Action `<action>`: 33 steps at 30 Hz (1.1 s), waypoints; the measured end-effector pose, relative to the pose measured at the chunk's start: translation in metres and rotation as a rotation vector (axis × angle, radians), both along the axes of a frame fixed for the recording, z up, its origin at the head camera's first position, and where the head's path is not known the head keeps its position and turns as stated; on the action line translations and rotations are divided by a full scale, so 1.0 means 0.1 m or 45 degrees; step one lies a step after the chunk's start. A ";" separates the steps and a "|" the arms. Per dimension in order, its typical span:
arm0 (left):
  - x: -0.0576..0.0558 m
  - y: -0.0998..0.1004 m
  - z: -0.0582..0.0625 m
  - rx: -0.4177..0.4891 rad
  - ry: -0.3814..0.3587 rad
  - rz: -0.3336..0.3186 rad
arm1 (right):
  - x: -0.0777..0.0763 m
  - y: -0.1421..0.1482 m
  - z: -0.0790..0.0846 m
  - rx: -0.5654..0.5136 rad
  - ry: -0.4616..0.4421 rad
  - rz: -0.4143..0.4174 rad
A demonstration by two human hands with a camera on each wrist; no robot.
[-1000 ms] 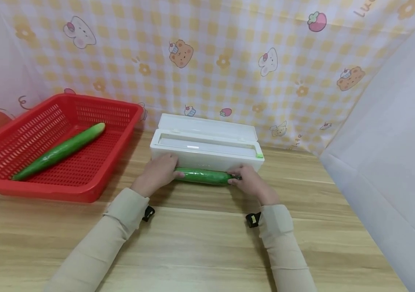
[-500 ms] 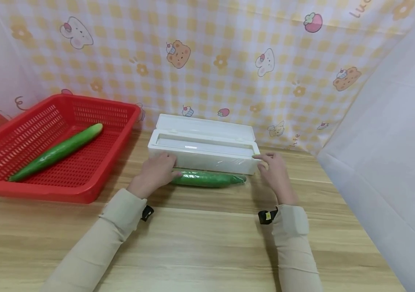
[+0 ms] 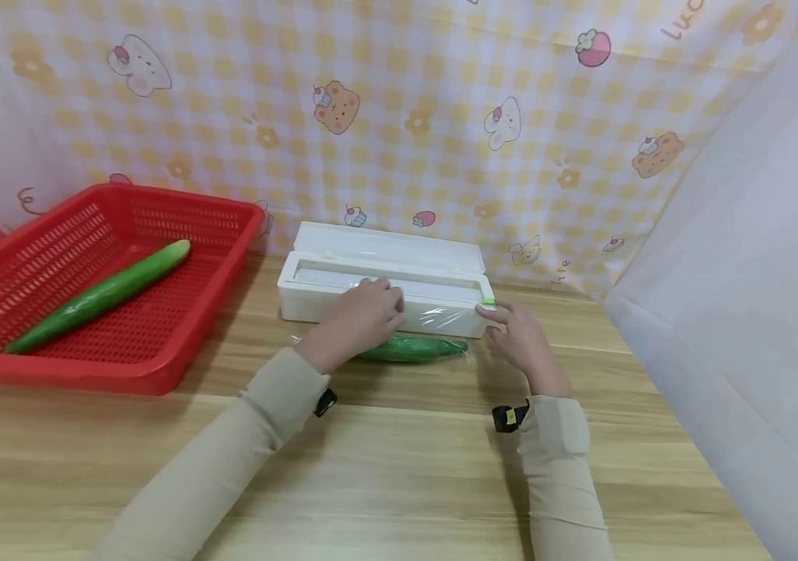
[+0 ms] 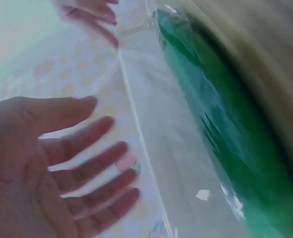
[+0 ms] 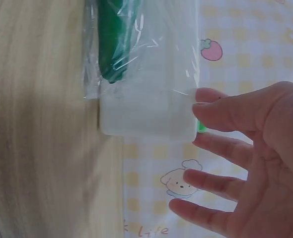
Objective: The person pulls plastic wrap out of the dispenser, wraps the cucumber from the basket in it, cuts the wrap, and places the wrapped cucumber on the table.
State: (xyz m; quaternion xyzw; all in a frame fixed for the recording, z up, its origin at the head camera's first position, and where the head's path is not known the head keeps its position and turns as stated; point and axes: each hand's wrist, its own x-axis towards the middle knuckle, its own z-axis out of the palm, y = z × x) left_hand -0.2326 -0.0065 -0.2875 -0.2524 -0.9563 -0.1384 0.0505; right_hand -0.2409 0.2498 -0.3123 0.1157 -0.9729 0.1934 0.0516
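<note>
A white cling film dispenser [image 3: 385,300] stands with its lid raised at the back. Clear cling film [image 5: 151,44] hangs down its front and lies over a green cucumber [image 3: 413,349] on the table along the box's foot. My left hand [image 3: 364,315] is over the middle of the dispenser; the left wrist view shows its fingers loosely extended and holding nothing. At the dispenser's right end is my right hand [image 3: 521,339], index fingertip and thumb at the top front edge beside the green slider [image 3: 488,301]. Its other fingers are spread.
A red plastic basket [image 3: 160,374] stands on the left of the wooden table [image 3: 399,483], with a second cucumber [image 3: 97,300] inside. A checked, printed cloth [image 3: 399,156] hangs behind the dispenser, and a white panel [image 3: 729,312] stands at the right.
My right hand has left the cucumber's right end and moved to the dispenser's slider end. My left hand has let go of the cucumber's left end and moved right, over the dispenser.
</note>
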 end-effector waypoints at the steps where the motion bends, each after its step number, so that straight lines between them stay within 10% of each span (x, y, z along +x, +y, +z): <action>1: -0.05 0.08 0.02 0.007 0.010 -0.027 | 0.01 0.00 0.01 0.003 -0.015 -0.003; 13: -0.45 0.97 0.05 -0.070 -0.105 -0.235 | 0.03 0.09 0.03 -0.016 -0.079 0.023; 33: -0.61 1.45 -0.11 -0.171 0.189 0.075 | 0.02 0.10 0.01 -0.025 -0.136 0.057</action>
